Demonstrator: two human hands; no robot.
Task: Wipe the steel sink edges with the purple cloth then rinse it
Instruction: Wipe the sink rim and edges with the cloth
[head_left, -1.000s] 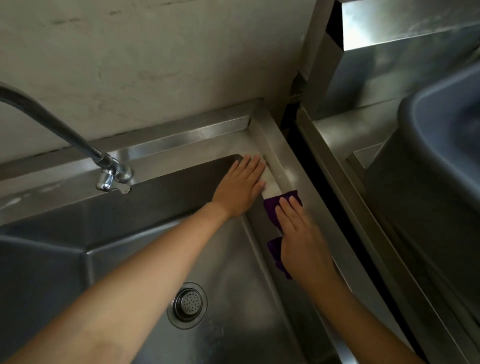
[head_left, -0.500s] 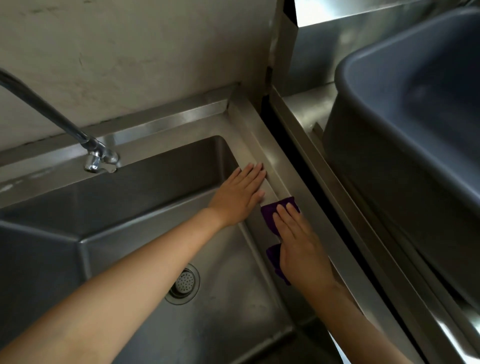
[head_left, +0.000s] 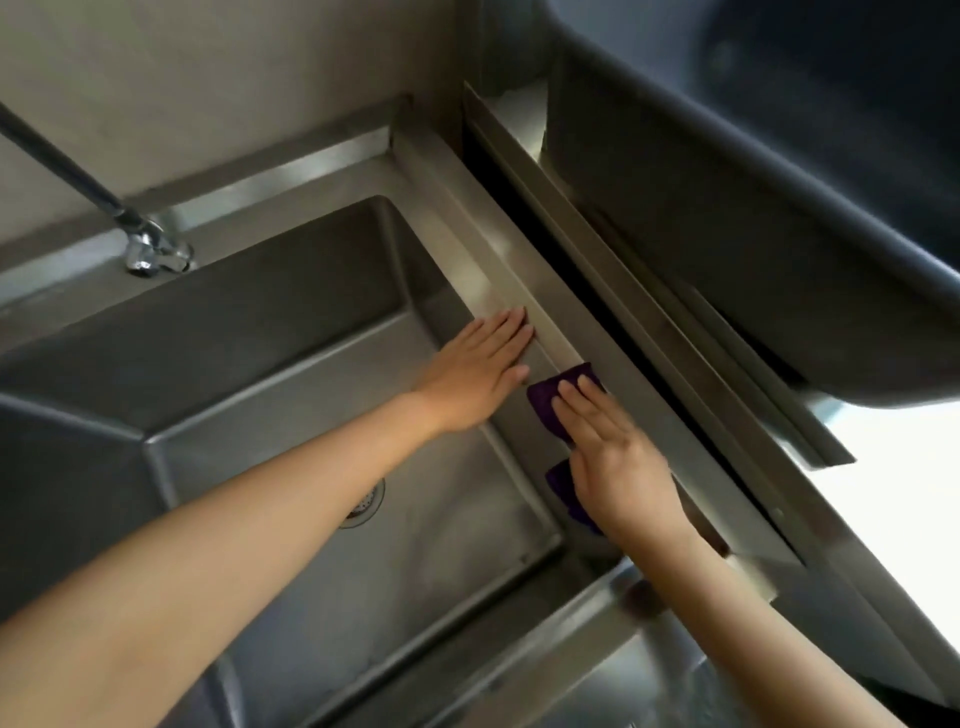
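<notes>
Cloth (head_left: 545, 397), purple and limp, is pressed flat on the sink's right edge (head_left: 511, 291) under the spread right hand (head_left: 615, 457). Beside it the left hand (head_left: 480, 371) is laid open. Soft stuff, likely best bunched mid-fold for rinsing.

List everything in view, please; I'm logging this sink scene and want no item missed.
steel sink: one, grey steel, centre, basin dry-looking
drain strainer: one, steel, basin floor, partly hidden by the left forearm
tap: one, chrome, back rim, left
purple cloth: one, purple, on the sink's right edge under the right hand
tub: one, dark grey, on the steel counter at right
wall: beige, behind the sink
left hand: flat on the right edge, bare
right hand: flat, pressing the cloth
</notes>
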